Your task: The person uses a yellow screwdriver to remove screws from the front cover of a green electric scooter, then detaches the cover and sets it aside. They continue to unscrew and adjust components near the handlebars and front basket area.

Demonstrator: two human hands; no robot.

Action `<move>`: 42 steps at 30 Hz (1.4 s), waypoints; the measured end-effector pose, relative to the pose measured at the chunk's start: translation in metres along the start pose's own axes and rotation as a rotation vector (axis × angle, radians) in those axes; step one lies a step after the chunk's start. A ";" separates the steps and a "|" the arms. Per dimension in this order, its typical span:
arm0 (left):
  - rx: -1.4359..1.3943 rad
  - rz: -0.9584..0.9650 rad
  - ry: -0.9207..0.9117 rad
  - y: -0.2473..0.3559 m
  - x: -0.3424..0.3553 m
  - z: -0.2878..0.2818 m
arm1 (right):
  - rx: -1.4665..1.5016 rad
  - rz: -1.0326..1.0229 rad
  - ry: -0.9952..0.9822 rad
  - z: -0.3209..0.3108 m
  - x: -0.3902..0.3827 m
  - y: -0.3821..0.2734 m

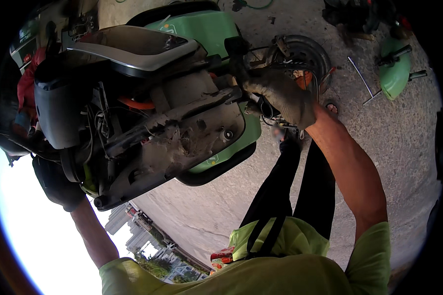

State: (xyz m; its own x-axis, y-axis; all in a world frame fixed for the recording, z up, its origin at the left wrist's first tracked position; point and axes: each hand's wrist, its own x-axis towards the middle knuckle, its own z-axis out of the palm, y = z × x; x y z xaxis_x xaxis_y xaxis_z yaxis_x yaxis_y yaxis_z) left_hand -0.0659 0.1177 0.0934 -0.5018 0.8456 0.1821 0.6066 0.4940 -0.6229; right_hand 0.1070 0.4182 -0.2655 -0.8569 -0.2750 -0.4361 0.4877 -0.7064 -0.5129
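A tilted scooter body (177, 140) fills the upper middle, with a dirty metal underside, a silver-trimmed panel (133, 43), green bodywork (209, 22), dark cables and orange wiring (135, 102). My left hand (59, 184), in a dark glove, grips its lower left end; the fingertips are partly hidden. My right hand (285, 98), in a dirty grey-brown glove, grips dark parts at the body's right end, its fingers partly hidden among them. Behind that hand a black wheel (317, 51) with orange and metal parts around it is partly visible.
A green panel (394, 73) with black fittings and a metal T-handled tool (359, 73) lie on the concrete floor (389, 137) at right. Dark items (349, 19) sit behind them. A person in red (27, 91) is partly visible at far left. My legs are below the scooter body.
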 end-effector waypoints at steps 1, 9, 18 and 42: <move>0.002 0.003 0.002 0.000 0.000 -0.001 | 0.028 -0.029 0.024 0.002 0.001 0.013; 0.017 0.016 -0.003 0.002 -0.003 -0.007 | 0.014 -0.100 0.032 0.006 0.004 0.017; 0.012 -0.004 0.003 0.007 -0.007 -0.006 | 0.034 -0.161 -0.015 0.001 0.008 0.027; 0.036 0.006 -0.015 0.014 -0.001 0.000 | 0.206 -0.047 0.041 0.002 0.006 0.020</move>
State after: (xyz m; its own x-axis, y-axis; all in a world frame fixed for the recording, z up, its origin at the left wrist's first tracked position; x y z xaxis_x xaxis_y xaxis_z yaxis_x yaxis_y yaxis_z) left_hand -0.0569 0.1239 0.0848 -0.5075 0.8452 0.1674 0.5870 0.4814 -0.6509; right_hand 0.1110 0.4012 -0.2770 -0.8681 -0.2146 -0.4476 0.3995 -0.8373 -0.3733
